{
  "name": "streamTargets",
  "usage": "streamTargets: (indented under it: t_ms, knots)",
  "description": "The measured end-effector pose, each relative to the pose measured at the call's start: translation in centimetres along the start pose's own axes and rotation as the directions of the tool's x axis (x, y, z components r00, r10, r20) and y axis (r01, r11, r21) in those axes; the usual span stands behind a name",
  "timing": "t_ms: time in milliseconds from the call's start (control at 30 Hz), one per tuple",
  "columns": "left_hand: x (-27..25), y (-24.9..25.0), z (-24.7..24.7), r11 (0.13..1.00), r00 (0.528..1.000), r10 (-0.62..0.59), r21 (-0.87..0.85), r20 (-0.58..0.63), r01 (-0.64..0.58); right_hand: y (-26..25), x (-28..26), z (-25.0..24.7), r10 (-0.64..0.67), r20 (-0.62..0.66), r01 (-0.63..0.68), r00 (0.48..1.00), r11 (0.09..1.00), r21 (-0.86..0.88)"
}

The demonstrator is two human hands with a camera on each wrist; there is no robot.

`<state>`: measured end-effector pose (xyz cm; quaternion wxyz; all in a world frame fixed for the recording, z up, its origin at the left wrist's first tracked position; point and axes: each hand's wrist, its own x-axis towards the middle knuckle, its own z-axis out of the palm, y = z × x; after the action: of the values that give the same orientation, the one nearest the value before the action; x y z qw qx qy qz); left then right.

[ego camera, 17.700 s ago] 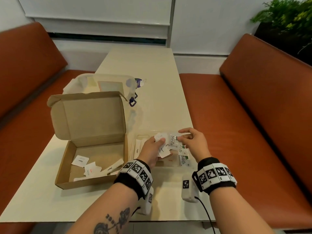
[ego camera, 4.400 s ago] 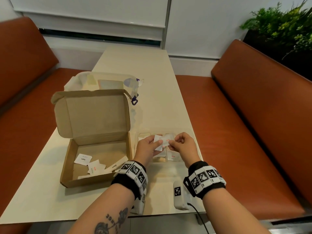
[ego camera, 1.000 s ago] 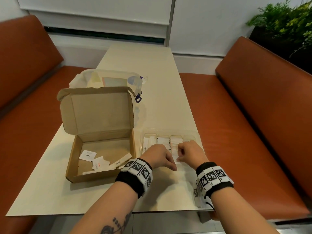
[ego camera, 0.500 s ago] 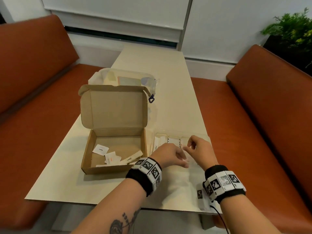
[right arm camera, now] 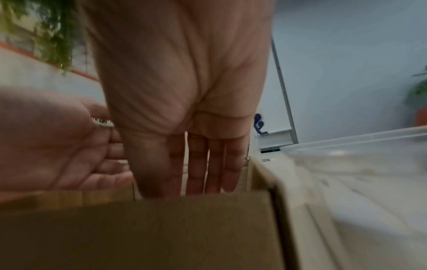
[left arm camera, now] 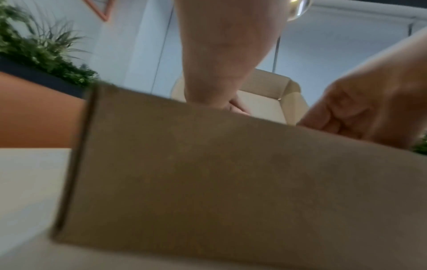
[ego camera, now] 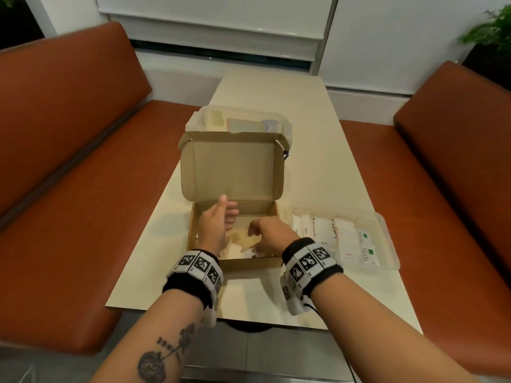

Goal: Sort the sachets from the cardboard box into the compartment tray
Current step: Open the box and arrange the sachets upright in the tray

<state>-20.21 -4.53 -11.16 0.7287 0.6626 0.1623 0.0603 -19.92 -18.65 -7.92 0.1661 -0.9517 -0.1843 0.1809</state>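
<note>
Both over the open brown cardboard box (ego camera: 232,172), above white paper sachets (ego camera: 233,248). Left hand (ego camera: 214,223) relaxed, empty; right hand (ego camera: 269,236) straight-fingered, empty. Right of them, clear plastic compartment tray (ego camera: 383,225).

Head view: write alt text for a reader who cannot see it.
Both of a person's hands reach into an open cardboard box on a pale table: the left hand open, the right hand over white sachets inside. To the box's right lies a clear compartment tray with sorted sachets; brown benches flank the table.
</note>
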Motion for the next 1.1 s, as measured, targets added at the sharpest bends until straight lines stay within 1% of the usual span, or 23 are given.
streamTargets:
  t_ms: [100, 233, 367, 433, 500, 533, 600, 633, 667, 733, 833, 900, 933, 1000, 1033, 1067, 1100]
  knots:
    - [0.4, 0.0, -1.3, 0.998, 0.999, -0.027, -0.049, -0.018, 0.026, -0.9, 0.8, 0.4, 0.028, 0.078, -0.02, 0.997, 0.994, -0.111]
    - [0.4, -0.3, -2.1, 0.998, 0.999, -0.036, -0.045, -0.002, 0.036, -1.4, 1.0, 0.8, 0.069, 0.122, -0.044, 0.99, 0.979, -0.197]
    - [0.4, -0.7, -2.3, 0.998, 0.998, -0.051, -0.027, 0.021, 0.052, -1.2, 0.8, 0.6, 0.073, 0.126, -0.054, 0.989, 0.987, -0.148]
    - [0.6, -0.7, -2.1, 0.997, 0.998, -0.064, -0.049, 0.02, 0.065, -1.0, 0.7, -0.2, 0.095, 0.052, -0.09, 0.994, 0.993, -0.077]
    - [0.7, -0.5, -1.9, 0.994, 0.997, -0.073, -0.082, 0.014, 0.074, -0.9, 0.7, -1.2, 0.152, -0.119, -0.147, 0.981, 0.988, 0.046]
    - [0.8, -0.4, -1.8, 0.993, 0.997, -0.072, -0.096, 0.024, 0.074, -1.0, 0.7, -1.5, 0.183, -0.224, -0.159, 0.957, 0.98, 0.121]
    - [0.7, -0.1, -1.2, 0.99, 0.994, -0.077, -0.114, 0.08, 0.086, -1.5, 0.9, -1.9, 0.223, -0.39, -0.116, 0.893, 0.953, 0.279]
    - [0.5, 0.0, -0.9, 0.988, 0.989, -0.086, -0.118, 0.119, 0.1, -1.9, 1.1, -1.8, 0.229, -0.429, -0.075, 0.874, 0.935, 0.347]
    - [0.4, 0.2, -0.5, 0.985, 0.983, -0.092, -0.13, 0.157, 0.113, -2.3, 1.2, -1.7, 0.228, -0.44, -0.039, 0.869, 0.916, 0.399]
    - [0.2, 0.6, 0.1, 0.983, 0.978, -0.073, -0.154, 0.196, 0.105, -3.0, 1.7, -1.3, 0.222, -0.42, -0.009, 0.88, 0.892, 0.451]
    - [0.4, 0.8, -0.1, 0.985, 0.985, -0.034, -0.159, 0.172, 0.062, -3.3, 2.0, -0.5, 0.227, -0.405, 0.006, 0.886, 0.866, 0.499]
    - [0.8, 0.8, -0.7, 0.974, 0.989, -0.037, -0.216, 0.146, 0.068, -3.2, 2.1, -0.2, 0.223, -0.366, -0.02, 0.903, 0.874, 0.485]
    - [0.9, 0.8, -1.0, 0.967, 0.991, -0.046, -0.245, 0.123, 0.075, -3.2, 2.1, 0.0, 0.213, -0.305, -0.063, 0.928, 0.898, 0.436]
    - [1.2, 0.8, -1.6, 0.959, 0.996, -0.057, -0.272, 0.069, 0.074, -3.2, 2.0, 0.4, 0.185, -0.093, -0.148, 0.978, 0.939, 0.312]
    - [1.2, 0.8, -1.8, 0.957, 0.997, -0.056, -0.283, 0.049, 0.067, -3.3, 2.0, 0.6, 0.171, 0.021, -0.171, 0.985, 0.949, 0.267]
    - [1.2, 0.7, -2.1, 0.952, 0.998, -0.056, -0.301, 0.034, 0.063, -3.4, 2.0, 0.8, 0.162, 0.114, -0.185, 0.98, 0.954, 0.235]
    - [1.1, 0.7, -2.3, 0.942, 0.998, -0.061, -0.329, 0.026, 0.066, -3.6, 2.1, 1.0, 0.156, 0.181, -0.192, 0.971, 0.96, 0.205]
